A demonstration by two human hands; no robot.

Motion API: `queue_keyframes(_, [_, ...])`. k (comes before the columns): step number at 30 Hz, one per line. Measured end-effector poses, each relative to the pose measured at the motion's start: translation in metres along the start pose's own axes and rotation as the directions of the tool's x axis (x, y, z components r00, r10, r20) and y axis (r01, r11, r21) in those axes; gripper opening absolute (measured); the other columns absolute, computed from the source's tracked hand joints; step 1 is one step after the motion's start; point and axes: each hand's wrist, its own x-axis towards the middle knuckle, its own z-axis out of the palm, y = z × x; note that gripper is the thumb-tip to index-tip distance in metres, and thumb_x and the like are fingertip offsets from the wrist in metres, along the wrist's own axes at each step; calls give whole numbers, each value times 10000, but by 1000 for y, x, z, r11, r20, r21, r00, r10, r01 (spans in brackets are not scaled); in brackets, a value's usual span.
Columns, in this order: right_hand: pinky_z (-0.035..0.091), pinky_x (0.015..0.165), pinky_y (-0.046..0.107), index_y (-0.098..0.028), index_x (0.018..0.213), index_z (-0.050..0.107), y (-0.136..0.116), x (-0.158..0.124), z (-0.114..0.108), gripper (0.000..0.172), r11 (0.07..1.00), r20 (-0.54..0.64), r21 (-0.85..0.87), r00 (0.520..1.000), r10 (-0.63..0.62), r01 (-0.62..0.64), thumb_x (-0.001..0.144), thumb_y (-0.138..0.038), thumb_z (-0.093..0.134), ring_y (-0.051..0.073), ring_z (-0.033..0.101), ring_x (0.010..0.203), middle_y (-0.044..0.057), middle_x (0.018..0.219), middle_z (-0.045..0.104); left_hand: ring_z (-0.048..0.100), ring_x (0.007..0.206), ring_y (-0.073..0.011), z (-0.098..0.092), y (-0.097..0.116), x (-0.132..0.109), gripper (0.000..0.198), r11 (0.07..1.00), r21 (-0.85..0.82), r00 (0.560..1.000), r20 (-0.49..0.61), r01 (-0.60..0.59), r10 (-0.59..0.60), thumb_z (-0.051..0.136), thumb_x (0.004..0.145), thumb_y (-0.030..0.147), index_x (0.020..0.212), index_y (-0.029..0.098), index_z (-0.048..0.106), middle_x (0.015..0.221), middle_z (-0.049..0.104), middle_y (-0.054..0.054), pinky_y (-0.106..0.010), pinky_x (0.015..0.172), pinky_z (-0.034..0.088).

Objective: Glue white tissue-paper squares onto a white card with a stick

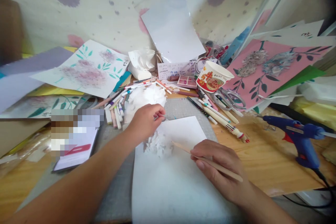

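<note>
My right hand (220, 169) is closed around a flat wooden stick (223, 170). The stick's pointed end is at the edge of a raised white paper cluster (159, 144) on a large white sheet (181, 185). Above that cluster, my left hand (147, 120) has its fingertips pinched together; I cannot make out what, if anything, is between them. Just behind the left hand lies a loose heap of white paper pieces (145, 98). A grey cutting mat (115, 182) is under the sheet.
Marker pens (115, 110) lie left of the heap, beside a phone (81, 143). On the right are scissors (227, 98), a noodle cup (213, 77) and a blue glue gun (299, 133) with its cord. Flower pictures (86, 68) lean at the left, with a pink one (273, 70) opposite.
</note>
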Motion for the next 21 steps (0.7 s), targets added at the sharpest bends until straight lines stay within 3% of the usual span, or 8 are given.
queue_keyframes(5, [534, 579, 257, -233, 977, 660, 0, 0, 0, 193, 1000, -10, -15, 1000, 16, -16, 841, -116, 588, 160, 673, 655, 24, 753, 720, 626, 752, -174, -13, 0, -6, 67, 998, -54, 998, 46, 33, -31, 559, 799, 235, 819, 222, 622, 780, 683, 12, -272, 666, 476])
queue_keyframes(11, [526, 596, 259, -230, 988, 659, 2, -2, 1, 194, 999, -11, -29, 1000, 25, -25, 845, -119, 592, 164, 675, 672, 27, 763, 721, 649, 846, -239, 9, -1, 1, 214, 999, -28, 988, 150, 31, -26, 702, 708, 254, 919, 217, 692, 916, 718, -39, -330, 717, 487])
queue_keyframes(15, [524, 597, 256, -231, 983, 657, 2, -2, 2, 187, 999, -4, -23, 1000, 23, -23, 848, -118, 593, 159, 673, 672, 26, 767, 719, 651, 792, -201, 17, 3, 5, 185, 999, -45, 992, 121, 31, -26, 626, 758, 167, 923, 205, 699, 882, 712, -30, -299, 703, 491])
queue_keyframes(21, [515, 601, 254, -235, 981, 651, 2, -1, 2, 194, 1000, 22, -2, 999, 27, -26, 845, -112, 591, 151, 664, 676, 24, 761, 710, 641, 839, -176, 6, 8, 4, 130, 997, -72, 997, 71, -17, 22, 585, 789, 132, 799, 215, 685, 860, 716, 10, -280, 771, 472])
